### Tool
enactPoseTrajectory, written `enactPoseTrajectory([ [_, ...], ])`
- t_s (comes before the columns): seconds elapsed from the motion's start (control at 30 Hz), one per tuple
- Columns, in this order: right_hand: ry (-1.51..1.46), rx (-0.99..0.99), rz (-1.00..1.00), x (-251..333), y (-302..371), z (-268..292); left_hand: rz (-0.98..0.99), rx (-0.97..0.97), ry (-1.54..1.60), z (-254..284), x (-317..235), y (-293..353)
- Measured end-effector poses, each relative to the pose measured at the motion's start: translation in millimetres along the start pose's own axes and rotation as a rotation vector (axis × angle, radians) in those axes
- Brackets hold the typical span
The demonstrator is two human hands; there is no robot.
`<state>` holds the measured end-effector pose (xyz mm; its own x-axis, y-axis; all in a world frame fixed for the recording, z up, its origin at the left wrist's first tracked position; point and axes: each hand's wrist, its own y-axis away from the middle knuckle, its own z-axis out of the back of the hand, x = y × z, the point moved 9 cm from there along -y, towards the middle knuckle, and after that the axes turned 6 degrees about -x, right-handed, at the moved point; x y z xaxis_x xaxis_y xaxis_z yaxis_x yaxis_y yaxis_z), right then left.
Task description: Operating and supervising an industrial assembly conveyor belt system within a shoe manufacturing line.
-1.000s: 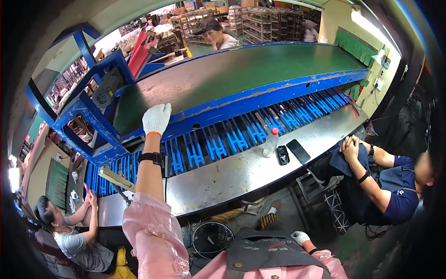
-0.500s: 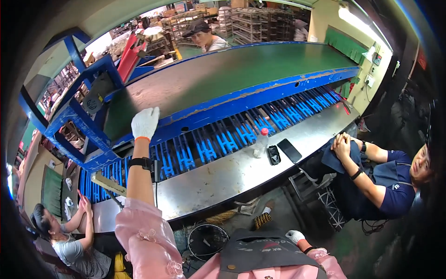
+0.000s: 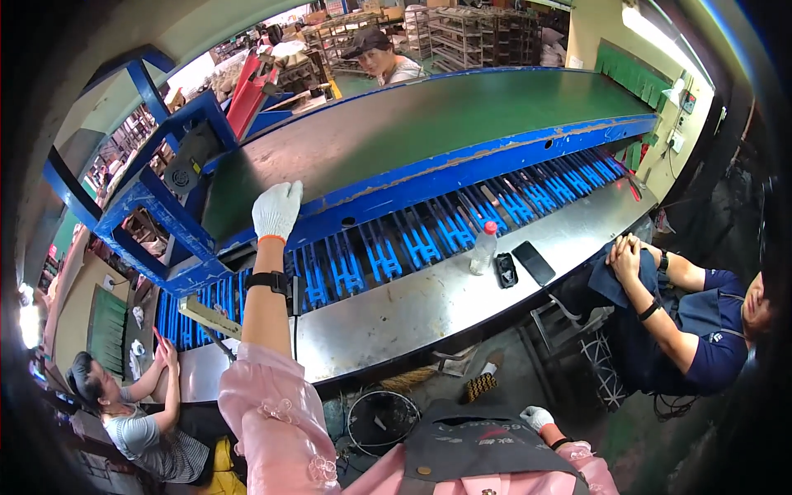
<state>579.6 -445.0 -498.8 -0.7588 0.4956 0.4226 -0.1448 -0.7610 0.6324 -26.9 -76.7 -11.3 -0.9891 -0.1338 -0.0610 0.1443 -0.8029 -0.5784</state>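
My left hand (image 3: 278, 210), in a white knit glove, rests on the near edge of the conveyor's blue frame (image 3: 412, 175). Its fingers are bent together over that edge, beside the green belt (image 3: 462, 115). A dark band circles the wrist of my outstretched left arm. Low by my dark apron (image 3: 470, 445) is my right hand (image 3: 536, 418), also white-gloved. It is small in view and its fingers are not clear; nothing shows in it. Blue slatted rods (image 3: 384, 257) run beneath the belt, between the frame and a metal worktop (image 3: 371, 330).
On the worktop stand a clear red-capped bottle (image 3: 483, 250), a small black case (image 3: 506, 271) and a phone (image 3: 534, 262). One person (image 3: 685, 330) sits at right with clasped hands, another (image 3: 136, 412) at lower left, a third (image 3: 388, 59) beyond the belt. A dark bucket (image 3: 383, 419) is below.
The whole view has shifted, so the scene sits a little further right. My left hand stays on the frame's edge, and my right hand stays low by the apron.
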Motion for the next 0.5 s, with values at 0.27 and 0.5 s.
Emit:
enactPoseTrajectory([
  [0.27, 0.07, -0.068, 0.096, -3, -6, 0, 0.013, -0.054, 0.04, 13, -4, 5],
  [0.5, 0.138, -0.076, 0.18, 16, 10, 4, -0.267, -0.042, -0.197, 5, -40, 16],
])
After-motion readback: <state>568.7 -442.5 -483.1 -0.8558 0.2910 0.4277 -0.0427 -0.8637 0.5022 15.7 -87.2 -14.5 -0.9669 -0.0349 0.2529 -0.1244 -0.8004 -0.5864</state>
